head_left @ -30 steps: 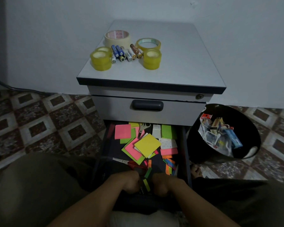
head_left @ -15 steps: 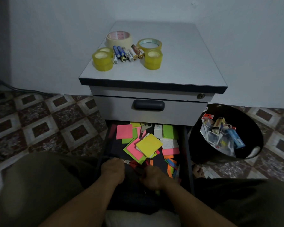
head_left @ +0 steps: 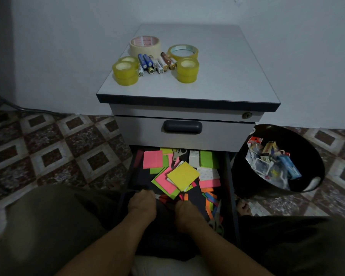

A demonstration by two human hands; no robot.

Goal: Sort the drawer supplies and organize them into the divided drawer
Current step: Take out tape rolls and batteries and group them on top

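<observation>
Holding sticky notes (head_left: 183, 175), scissors (head_left: 176, 154): drawer (head_left: 230, 186) | bin (head_left: 241, 168): small packets (head_left: 267, 166) | left hand (head_left: 141, 204), right hand (head_left: 184, 213) in drawer, grips unreadable.

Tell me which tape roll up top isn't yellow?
The cream masking tape roll at the back left, with red print inside; the other rolls are all shiny yellow.

Brown-and-cream patterned floor tiles (head_left: 48, 140); pale wall (head_left: 58, 46) behind; dark cable (head_left: 18, 108) along wall base, left.
</observation>
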